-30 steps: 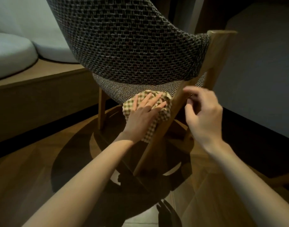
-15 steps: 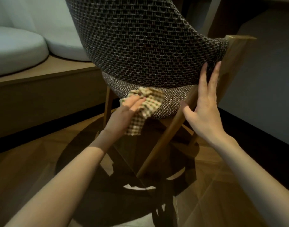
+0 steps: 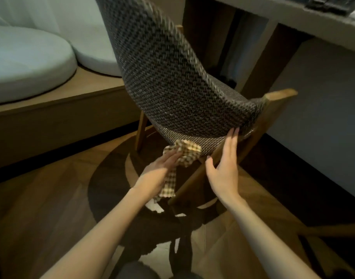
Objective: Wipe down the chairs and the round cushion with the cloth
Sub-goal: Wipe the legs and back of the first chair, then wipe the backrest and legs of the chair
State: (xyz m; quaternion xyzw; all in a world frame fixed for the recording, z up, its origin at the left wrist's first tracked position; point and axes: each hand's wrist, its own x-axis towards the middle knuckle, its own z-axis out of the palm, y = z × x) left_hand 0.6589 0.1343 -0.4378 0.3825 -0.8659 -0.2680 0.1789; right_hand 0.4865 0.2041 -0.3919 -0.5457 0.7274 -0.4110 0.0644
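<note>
While the right hand [image 3: 223, 172], grip spread open, rests flat on the lower edge of the chair [image 3: 172, 81], seemingly to steady it, the left hand [image 3: 156, 170], fingers straight, presses the checked cloth [image 3: 189, 150] against the seat's underside.

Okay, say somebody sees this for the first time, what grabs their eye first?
The dark woven chair fills the centre and top of the view. Under its seat the left hand presses a checked cloth against the fabric, while the right hand, open, touches the seat edge beside it. A pale round cushion lies on the wooden bench at upper left.
</note>
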